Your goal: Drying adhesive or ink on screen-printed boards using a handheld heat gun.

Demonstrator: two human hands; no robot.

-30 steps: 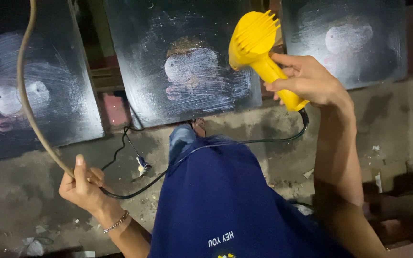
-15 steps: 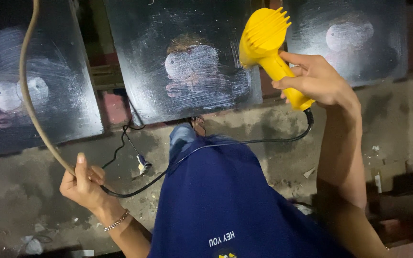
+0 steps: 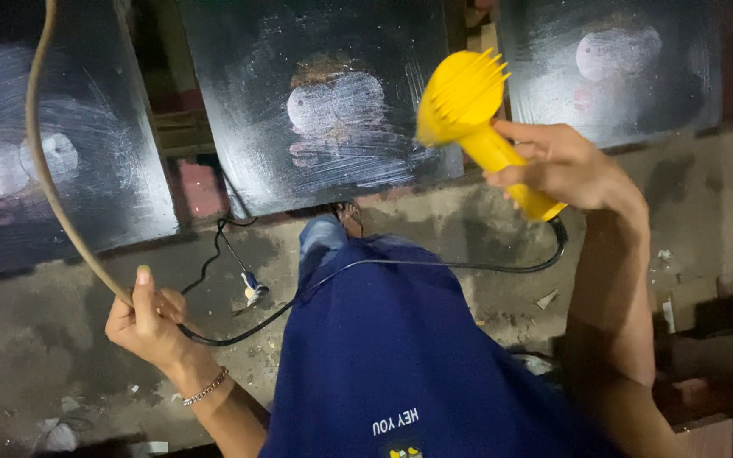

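My right hand (image 3: 566,165) grips the handle of a yellow blower tool (image 3: 468,106) with a slotted round head, raised in front of the middle black board (image 3: 239,93). Its black cord (image 3: 434,265) runs from the handle's base across my blue shirt toward my left hand. My left hand (image 3: 148,321), a thin bracelet on its wrist, holds a tan hose (image 3: 44,170) that curves up and out of the top of the frame. The black cord also passes by this hand.
Three black painted boards with pale smeared patches lean side by side: left board (image 3: 86,203), the middle one, right board (image 3: 689,85). The dusty concrete floor (image 3: 27,339) carries a small plug end (image 3: 253,288), debris and a reddish block (image 3: 201,188).
My right hand swung the yellow tool a little to the right, then back, with its head turning. The left hand and hose have barely moved.
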